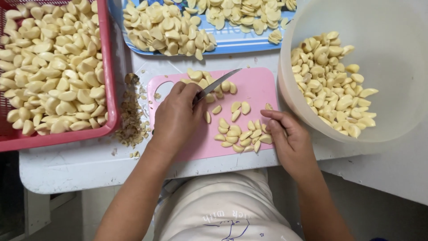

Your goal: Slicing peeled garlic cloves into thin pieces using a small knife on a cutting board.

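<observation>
My left hand (177, 117) grips a knife (218, 83) whose blade points up and right over a pink cutting board (258, 85). Peeled garlic cloves (209, 85) lie under and beside the blade. My right hand (287, 136) rests on the board's right edge, its fingertips touching a pile of cut garlic cloves (243, 133). It holds nothing that I can see.
A red basket (109, 67) full of peeled garlic stands at the left. A blue tray (232, 42) with garlic lies at the back. A large white bowl (401, 67) of garlic sits at the right. Garlic trimmings (131, 116) are heaped left of the board on the white table (80, 167).
</observation>
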